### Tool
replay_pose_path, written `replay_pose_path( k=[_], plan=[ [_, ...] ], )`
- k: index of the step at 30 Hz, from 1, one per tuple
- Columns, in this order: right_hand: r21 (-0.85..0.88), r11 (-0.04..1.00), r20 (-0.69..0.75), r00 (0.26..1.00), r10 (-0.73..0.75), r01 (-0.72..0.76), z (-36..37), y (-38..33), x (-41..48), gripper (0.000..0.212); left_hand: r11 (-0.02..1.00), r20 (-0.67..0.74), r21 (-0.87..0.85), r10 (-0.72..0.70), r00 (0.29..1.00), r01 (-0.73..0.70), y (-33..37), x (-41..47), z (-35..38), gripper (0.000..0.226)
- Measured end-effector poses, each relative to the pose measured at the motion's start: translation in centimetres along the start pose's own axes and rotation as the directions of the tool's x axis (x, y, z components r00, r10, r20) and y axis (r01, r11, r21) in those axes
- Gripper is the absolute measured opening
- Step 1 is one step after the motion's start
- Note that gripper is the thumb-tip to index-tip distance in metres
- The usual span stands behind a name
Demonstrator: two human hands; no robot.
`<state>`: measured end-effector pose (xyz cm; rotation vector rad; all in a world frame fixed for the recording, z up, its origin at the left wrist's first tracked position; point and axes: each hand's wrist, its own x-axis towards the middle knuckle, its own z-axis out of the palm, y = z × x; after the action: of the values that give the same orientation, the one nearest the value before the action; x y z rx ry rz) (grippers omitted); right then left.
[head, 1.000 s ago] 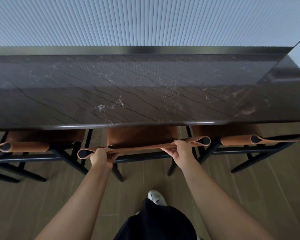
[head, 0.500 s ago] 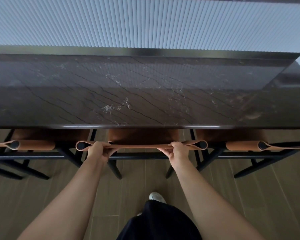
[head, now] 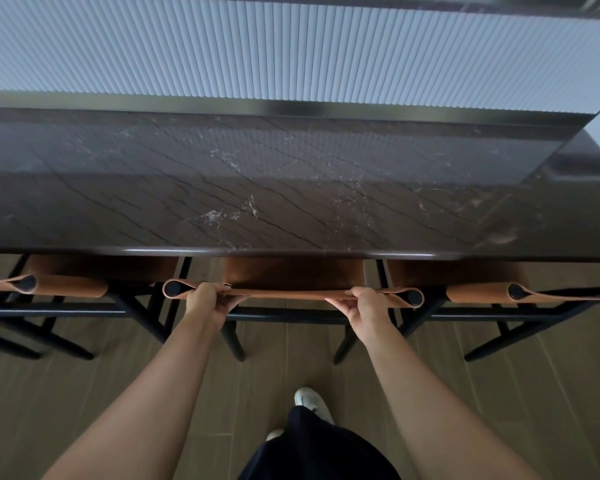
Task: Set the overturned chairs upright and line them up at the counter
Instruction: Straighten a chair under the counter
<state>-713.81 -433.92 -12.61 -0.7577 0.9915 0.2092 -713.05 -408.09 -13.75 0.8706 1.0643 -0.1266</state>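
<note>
I am holding the middle chair (head: 293, 271) by its leather backrest (head: 288, 294), left grip (head: 207, 303) and right grip (head: 366, 306) both curled tight around it, seat tucked under the counter (head: 291, 251) between the upright left chair (head: 66, 285) and right chair (head: 478, 292); I am judging only final alignment outstanding.

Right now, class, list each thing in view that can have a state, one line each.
Middle tan leather chair with black frame: upright, seat under the dark marble counter edge.
Left tan leather chair: upright, at the counter.
Right tan leather chair: upright, at the counter.
Left hand: grips the middle chair's backrest.
Right hand: grips the same backrest.
</note>
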Motion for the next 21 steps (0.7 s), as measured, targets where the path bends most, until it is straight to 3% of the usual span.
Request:
replay_pose_path(
  k=[6,10,15,21],
  plan=[
    [-0.042,0.999,-0.046,0.999,-0.01,0.008,0.2,-2.6,1.2,0.033,0.999,0.021,-0.025,-0.021,1.0,0.022,-1.1,-0.5,1.9,0.043],
    [-0.076,0.997,-0.034,0.999,0.017,-0.02,0.1,-2.5,0.9,0.021,1.0,0.023,-0.011,-0.026,0.999,0.027,-1.1,-0.3,1.8,0.046],
    [-0.099,0.995,-0.006,1.0,0.015,-0.015,-0.6,-2.3,0.8,0.017,0.999,0.041,0.004,-0.052,0.998,0.052,-1.0,-0.6,1.6,0.031],
    [-0.172,0.985,0.03,0.999,0.014,-0.009,-1.7,-1.8,-0.1,0.03,0.997,0.118,0.016,-0.071,0.99,0.07,-0.6,-2.5,1.0,0.018]
  ],
)
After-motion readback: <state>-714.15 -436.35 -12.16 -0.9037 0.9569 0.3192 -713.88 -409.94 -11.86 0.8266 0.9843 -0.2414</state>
